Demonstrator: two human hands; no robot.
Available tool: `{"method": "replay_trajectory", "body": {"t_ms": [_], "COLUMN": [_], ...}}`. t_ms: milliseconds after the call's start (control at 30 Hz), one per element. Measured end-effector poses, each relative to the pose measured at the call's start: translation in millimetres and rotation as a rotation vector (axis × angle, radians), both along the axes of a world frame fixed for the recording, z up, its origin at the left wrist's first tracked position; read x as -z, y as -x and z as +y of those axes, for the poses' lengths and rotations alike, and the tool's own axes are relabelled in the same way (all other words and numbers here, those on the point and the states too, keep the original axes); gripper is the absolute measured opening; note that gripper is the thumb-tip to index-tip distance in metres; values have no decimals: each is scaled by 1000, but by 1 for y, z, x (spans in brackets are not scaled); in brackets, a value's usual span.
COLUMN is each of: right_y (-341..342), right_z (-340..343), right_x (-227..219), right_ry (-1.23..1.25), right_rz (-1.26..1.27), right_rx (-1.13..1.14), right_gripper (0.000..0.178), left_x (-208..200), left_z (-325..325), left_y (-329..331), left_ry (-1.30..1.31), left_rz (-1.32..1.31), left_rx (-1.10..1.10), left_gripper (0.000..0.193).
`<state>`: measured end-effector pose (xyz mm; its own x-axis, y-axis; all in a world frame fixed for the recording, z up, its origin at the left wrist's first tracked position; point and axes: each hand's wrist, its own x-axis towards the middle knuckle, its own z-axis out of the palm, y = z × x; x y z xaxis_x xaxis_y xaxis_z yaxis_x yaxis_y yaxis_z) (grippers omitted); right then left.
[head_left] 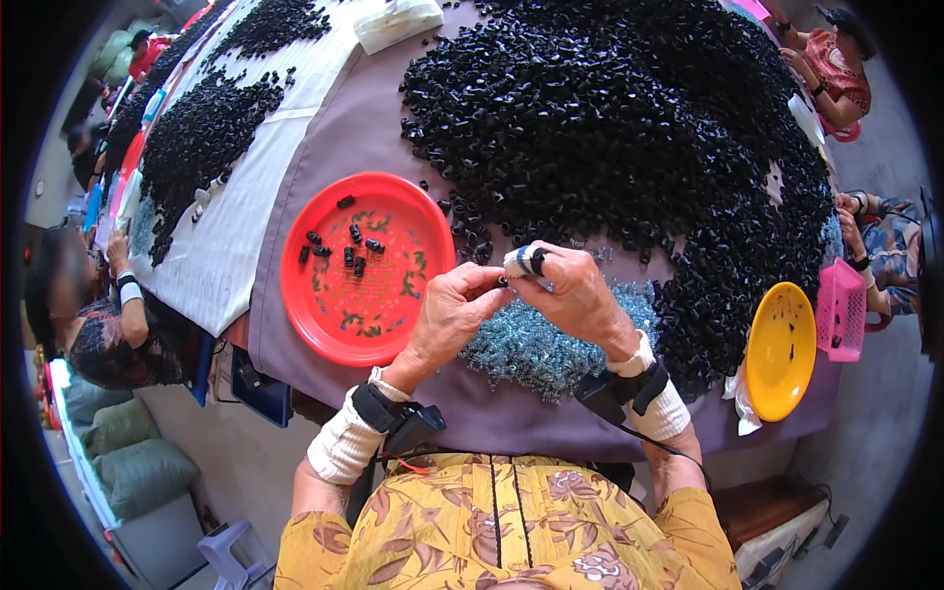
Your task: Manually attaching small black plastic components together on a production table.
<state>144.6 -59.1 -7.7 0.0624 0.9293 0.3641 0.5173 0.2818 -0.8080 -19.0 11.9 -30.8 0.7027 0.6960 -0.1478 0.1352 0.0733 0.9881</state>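
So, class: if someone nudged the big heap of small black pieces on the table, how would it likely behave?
The heap of small black pieces would probably slump and spread, since it is loose: strays lie scattered at its edge. Single pieces look short and tube-like, so they may roll. They seem light: the left hand and right hand handle one with fingertips alone.

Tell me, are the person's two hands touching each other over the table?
Touching. The head view shows the left hand and the right hand meeting at the fingertips, pinched together around a small black piece, with no gap between them.
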Motion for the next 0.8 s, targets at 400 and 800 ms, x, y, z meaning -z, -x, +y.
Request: {"method": "replay_trajectory", "body": {"t_ms": [400, 800], "right_y": [4, 8], "right_z": [-43, -54], "right_x": [2, -4], "right_ry": [156, 199], "right_rz": [-156, -3], "right_rx": [-99, -34], "right_gripper": [11, 15], "left_x": [0, -9], "left_z": [-27, -36], "left_y": [7, 4], "left_ry": [-131, -273], "left_rz": [54, 57], "left_rx": [173, 205], "left_gripper": [16, 17]}}
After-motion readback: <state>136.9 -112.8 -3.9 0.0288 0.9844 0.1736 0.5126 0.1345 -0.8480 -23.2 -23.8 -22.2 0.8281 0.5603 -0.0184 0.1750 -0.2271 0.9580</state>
